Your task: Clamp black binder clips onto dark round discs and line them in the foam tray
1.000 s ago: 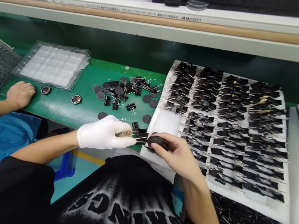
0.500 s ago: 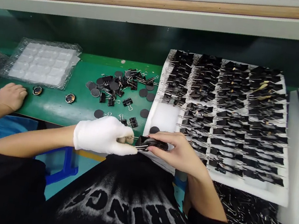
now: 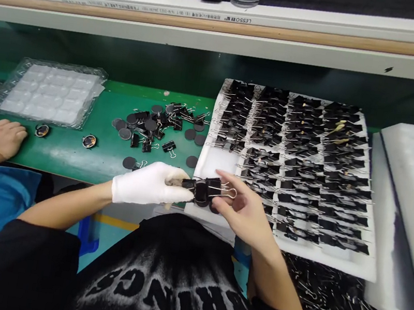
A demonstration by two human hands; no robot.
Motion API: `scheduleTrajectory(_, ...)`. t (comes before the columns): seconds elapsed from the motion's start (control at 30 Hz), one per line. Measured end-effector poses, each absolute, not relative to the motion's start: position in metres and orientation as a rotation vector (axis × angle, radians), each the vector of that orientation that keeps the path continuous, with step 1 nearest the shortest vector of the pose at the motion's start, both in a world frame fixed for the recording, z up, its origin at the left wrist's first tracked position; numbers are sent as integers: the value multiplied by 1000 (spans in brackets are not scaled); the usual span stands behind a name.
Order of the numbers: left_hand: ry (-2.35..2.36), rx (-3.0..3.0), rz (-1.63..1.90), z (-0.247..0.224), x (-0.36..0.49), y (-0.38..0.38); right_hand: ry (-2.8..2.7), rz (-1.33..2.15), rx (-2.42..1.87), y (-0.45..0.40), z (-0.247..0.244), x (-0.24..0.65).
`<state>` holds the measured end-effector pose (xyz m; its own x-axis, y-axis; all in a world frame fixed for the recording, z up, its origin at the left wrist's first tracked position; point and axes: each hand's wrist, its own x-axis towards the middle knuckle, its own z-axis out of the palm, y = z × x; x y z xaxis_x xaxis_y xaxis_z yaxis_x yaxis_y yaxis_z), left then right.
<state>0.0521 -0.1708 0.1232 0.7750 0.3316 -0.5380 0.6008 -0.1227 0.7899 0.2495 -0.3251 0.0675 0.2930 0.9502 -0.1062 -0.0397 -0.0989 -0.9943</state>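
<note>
My left hand (image 3: 147,183), in a white glove, pinches a small dark assembly with black binder clips (image 3: 207,186) on it. The clips' wire handles stick out to the right. My bare right hand (image 3: 251,212) is at that side, thumb and index finger apart around the handles; the thumb tip is close to or touching the clip. What the gloved fingertips press on is partly hidden. Left of the hands, on the green table, lies a pile of loose binder clips (image 3: 175,122) and black discs (image 3: 124,133).
A white foam tray (image 3: 218,163) bears rows of clipped assemblies (image 3: 295,164). Below it are many loose clips (image 3: 334,295). At left are clear plastic trays (image 3: 51,94), two small round parts (image 3: 89,141) and another person's hand (image 3: 4,138). A shelf edge (image 3: 225,40) runs across the top.
The assembly has turned, so clip handles now point right. My right hand's fingers have spread from their pinch on it, while my gloved hand keeps hold. The camera view has shifted.
</note>
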Motion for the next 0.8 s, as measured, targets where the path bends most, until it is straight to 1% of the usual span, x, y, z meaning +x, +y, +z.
scheduleTrajectory(0.07, 752, 1788, -259, 125, 55, -172, -744, 1174, -1353, -323, 65, 247)
scheduleTrajectory(0.17, 762, 1857, -250, 124, 58, -174, -607, 1159, -1335, -325, 60, 243)
scheduleTrajectory(0.23, 718, 1948, -236, 119, 61, -172, -642, 1109, -1380, -331, 58, 240)
scheduleTrajectory(0.3, 689, 2139, -156, 110, 65, -164, -751, 874, -1493, -339, 55, 237)
scheduleTrajectory(0.4, 752, 2503, 33, 90, 79, -147, -992, 255, -1652, -348, 48, 228)
scheduleTrajectory(0.43, 765, 2601, 72, 82, 85, -140, -1095, 128, -1663, -350, 45, 225)
scheduleTrajectory(0.47, 759, 2680, 89, 75, 92, -135, -1209, 80, -1654, -350, 42, 222)
scheduleTrajectory(0.6, 654, 2821, 52, 58, 118, -121, -1561, 248, -1549, -348, 33, 208)
scheduleTrajectory(0.73, 617, 2899, -55, 57, 133, -125, -1634, 325, -1488, -345, 29, 200)
scheduleTrajectory(0.8, 688, 2984, -101, 58, 137, -131, -1638, 328, -1462, -345, 27, 199)
